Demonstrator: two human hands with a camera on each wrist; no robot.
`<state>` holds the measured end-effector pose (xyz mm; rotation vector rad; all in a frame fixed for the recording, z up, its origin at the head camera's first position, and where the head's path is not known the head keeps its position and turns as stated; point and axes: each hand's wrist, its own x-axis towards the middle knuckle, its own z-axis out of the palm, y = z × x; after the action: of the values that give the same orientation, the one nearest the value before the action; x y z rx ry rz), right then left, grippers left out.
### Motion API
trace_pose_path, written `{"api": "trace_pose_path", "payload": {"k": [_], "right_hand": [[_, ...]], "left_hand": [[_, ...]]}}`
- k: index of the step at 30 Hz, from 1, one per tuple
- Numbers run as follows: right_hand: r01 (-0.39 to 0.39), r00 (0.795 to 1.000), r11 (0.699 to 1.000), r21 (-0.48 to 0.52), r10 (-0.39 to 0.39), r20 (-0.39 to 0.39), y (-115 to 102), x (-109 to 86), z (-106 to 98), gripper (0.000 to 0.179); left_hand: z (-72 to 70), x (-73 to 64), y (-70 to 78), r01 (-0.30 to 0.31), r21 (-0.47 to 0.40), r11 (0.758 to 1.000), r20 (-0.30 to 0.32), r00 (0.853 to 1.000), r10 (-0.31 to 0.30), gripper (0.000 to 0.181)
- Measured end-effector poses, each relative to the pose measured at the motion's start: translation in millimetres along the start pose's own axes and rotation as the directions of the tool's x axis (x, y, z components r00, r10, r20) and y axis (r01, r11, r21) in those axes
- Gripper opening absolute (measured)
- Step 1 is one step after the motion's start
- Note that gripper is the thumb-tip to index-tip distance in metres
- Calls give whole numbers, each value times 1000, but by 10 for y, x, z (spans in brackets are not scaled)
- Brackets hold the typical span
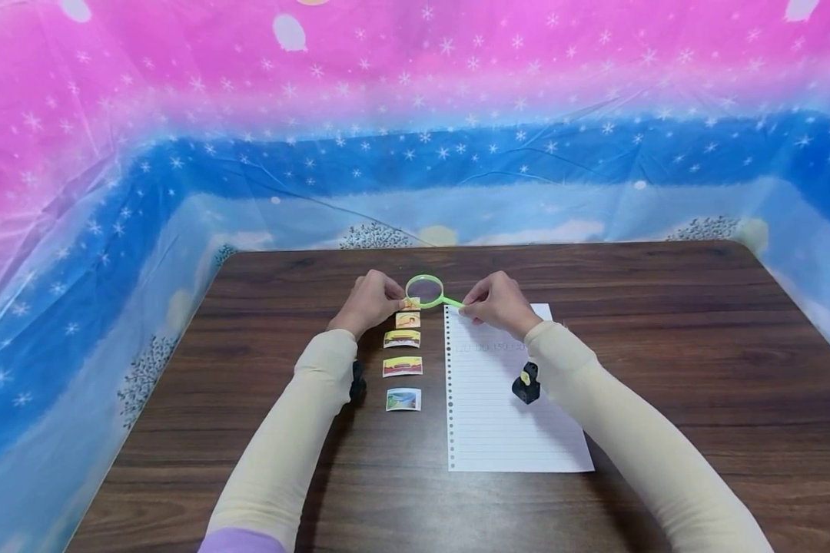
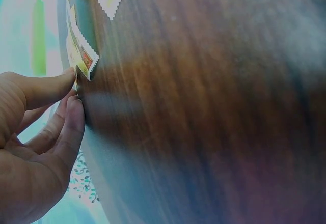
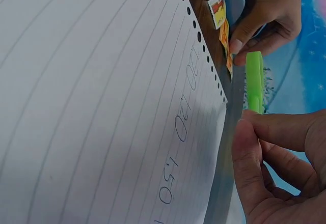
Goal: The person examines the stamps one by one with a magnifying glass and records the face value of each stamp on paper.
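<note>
My left hand (image 1: 371, 301) pinches the edge of the farthest postage stamp (image 1: 411, 304) between thumb and fingertips. In the left wrist view that stamp (image 2: 83, 56) stands tilted, its toothed edge showing. My right hand (image 1: 499, 302) grips the handle of a green magnifying glass (image 1: 424, 277), thumb and forefinger pinching it. The lens sits just beyond the pinched stamp and overlaps its top in the head view. Below it, a column of stamps runs toward me: a small orange one (image 1: 408, 320), two yellow and red ones (image 1: 403, 366), and a blue-green landscape one (image 1: 404, 399).
A lined, punched sheet of paper (image 1: 512, 430) lies right of the stamps, with handwritten numbers such as 1.20 and 1.50 near its top. Everything is on a dark wood table (image 1: 698, 346). A pink and blue snowflake cloth (image 1: 415, 153) hangs behind it.
</note>
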<state>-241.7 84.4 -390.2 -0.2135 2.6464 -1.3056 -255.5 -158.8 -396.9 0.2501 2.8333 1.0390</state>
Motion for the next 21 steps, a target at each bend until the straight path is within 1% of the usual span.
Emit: {"api": "trace_pose_path", "payload": {"k": [7, 21], "right_hand": [[1, 1000, 1000, -1, -1, 8, -8, 5, 59, 7], [-14, 1000, 1000, 5, 14, 11, -24, 17, 108, 6]], "left_hand": [[4, 6, -8, -7, 7, 1000, 5, 1000, 7, 19], [1, 5, 13, 18, 18, 1000, 16, 1000, -18, 21]]}}
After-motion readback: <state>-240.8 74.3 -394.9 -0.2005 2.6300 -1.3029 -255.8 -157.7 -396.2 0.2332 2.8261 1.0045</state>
